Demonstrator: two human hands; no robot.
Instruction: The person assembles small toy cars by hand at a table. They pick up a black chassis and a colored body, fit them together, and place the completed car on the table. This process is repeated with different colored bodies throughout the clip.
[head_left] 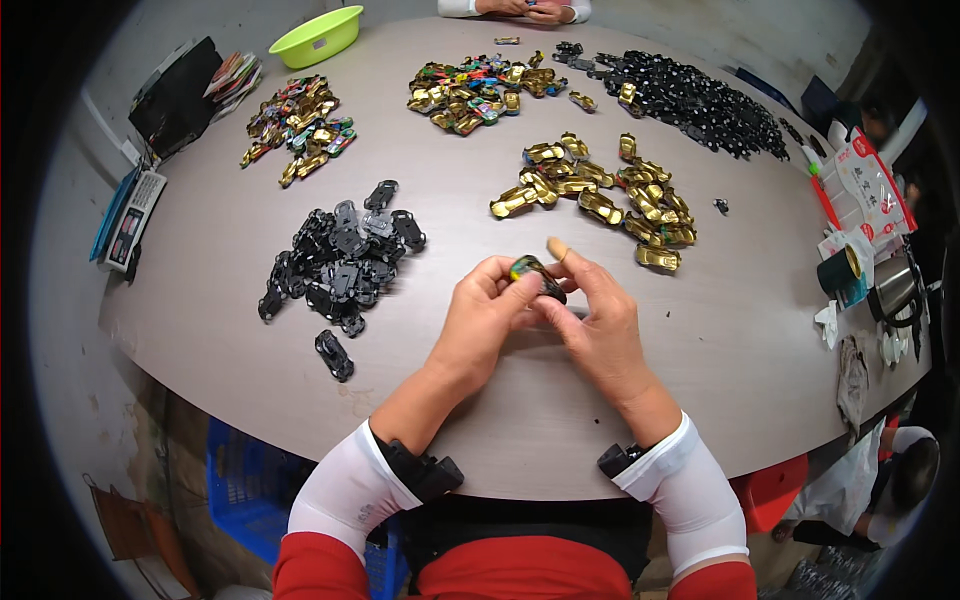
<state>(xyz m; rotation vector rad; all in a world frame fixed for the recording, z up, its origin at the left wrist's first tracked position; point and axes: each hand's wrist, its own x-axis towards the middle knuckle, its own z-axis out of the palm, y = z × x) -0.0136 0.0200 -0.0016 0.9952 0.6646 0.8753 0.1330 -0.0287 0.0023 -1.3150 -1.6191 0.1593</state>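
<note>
Both hands, left hand (480, 320) and right hand (595, 325), pinch one toy car (535, 277) (gold-topped, black underneath). Piles of black chassis (340, 265) and gold car shells (600, 195) await; finished cars (470, 90) lie beyond.

We see only part of the small toy car (536, 277): the fingers of the left hand (482, 318) and right hand (598, 325) cover its underside and both ends. Beyond the car, at the far rim of the round table (700, 340), another person's hands (525, 9) are cut off by the top edge. To the car's right, the kettle (897, 288) and packets (870, 185) blur into the dark rim. Far left of it, the calculator's (130, 217) keys are too small to make out. Pieces in the far black pile (700, 100) merge; we cannot separate them.
</note>
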